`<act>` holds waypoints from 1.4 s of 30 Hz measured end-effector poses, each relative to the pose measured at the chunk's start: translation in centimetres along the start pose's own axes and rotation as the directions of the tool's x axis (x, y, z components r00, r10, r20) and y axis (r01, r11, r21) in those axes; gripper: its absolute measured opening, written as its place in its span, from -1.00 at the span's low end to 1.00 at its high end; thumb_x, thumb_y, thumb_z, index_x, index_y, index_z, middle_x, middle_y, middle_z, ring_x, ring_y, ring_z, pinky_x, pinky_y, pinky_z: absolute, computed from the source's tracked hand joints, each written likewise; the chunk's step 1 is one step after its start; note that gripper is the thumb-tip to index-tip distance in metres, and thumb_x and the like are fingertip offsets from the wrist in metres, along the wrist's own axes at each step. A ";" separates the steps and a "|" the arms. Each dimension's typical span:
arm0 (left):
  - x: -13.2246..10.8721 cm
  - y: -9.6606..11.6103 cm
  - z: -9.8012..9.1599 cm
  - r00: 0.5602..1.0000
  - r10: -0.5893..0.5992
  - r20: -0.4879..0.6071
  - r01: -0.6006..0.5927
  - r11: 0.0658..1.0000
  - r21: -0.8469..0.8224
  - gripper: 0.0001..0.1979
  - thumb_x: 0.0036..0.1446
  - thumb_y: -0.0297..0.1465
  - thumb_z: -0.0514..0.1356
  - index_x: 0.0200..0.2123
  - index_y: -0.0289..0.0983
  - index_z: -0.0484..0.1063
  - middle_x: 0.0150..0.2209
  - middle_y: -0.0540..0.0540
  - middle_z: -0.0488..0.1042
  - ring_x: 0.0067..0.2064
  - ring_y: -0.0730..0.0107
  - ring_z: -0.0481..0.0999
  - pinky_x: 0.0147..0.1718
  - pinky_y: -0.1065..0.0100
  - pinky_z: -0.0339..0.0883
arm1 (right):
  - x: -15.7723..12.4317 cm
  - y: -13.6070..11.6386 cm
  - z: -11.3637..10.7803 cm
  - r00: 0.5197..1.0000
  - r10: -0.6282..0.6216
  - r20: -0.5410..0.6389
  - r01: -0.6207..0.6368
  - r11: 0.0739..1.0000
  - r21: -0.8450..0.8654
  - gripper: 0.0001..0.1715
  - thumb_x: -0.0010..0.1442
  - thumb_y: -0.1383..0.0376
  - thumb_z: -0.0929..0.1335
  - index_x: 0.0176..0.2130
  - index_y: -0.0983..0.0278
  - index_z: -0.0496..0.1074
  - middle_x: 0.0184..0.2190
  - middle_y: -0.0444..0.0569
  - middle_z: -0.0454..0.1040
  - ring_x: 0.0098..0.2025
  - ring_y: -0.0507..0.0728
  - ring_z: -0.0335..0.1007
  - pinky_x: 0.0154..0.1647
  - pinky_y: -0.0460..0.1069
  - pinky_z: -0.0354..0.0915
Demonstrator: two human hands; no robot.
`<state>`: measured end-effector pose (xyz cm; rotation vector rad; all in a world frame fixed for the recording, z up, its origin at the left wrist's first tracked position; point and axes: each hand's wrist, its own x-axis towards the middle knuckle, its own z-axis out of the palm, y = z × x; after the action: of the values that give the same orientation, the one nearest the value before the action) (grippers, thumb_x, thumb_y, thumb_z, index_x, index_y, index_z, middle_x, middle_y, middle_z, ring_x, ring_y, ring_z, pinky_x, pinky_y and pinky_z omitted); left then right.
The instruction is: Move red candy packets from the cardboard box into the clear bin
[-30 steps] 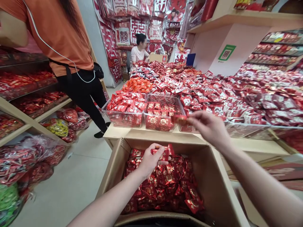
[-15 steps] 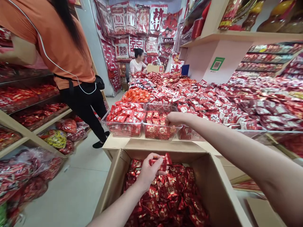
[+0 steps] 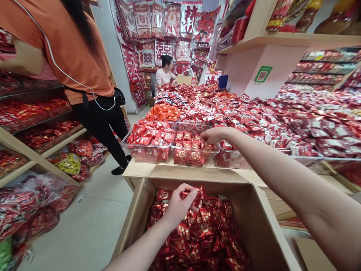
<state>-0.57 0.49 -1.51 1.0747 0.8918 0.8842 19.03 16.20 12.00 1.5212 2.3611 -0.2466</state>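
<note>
My left hand [image 3: 182,201] is closed on red wrapped candies [image 3: 200,194], pinched between thumb and fingers over an open cardboard box [image 3: 266,222]. Many loose red candies with gold print [image 3: 194,237] lie in that box. Further off, my right hand [image 3: 212,136] reaches into the right side of a clear plastic bin [image 3: 194,161], where similar candies [image 3: 186,144] sit in neat rows. Its fingers are bent and pressed together, pointing down; whatever they hold is hidden.
Left of the bin stands another clear bin of red packets [image 3: 150,145]; a third bin [image 3: 231,162] is on the right. Heaped packets [image 3: 239,113] cover the display behind. A person in orange [image 3: 81,64] stands at the left shelves; another person [image 3: 164,75] sits at the back.
My right hand has shifted slightly right and up inside the bin, with its fingers more visible. My left hand keeps its candies almost in place. The view has tilted slightly.
</note>
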 end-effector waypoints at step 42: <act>-0.4 0.4 0.2 0.957 0.239 0.162 -0.289 0.820 0.494 -0.83 -0.08 -0.28 0.17 -0.47 -0.24 0.49 -0.39 -0.09 0.43 -0.30 0.29 0.39 -0.28 0.34 0.26 | -9.4 -11.9 15.6 0.864 0.220 -0.452 0.318 0.456 0.831 -0.82 0.00 0.22 0.31 -0.35 0.22 0.43 -0.46 -0.07 0.41 -0.39 0.07 0.30 -0.36 -0.03 0.24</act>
<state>-0.61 0.14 -0.99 1.7283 0.9384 0.8314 14.52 -1.72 0.46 2.1430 2.8552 -1.5323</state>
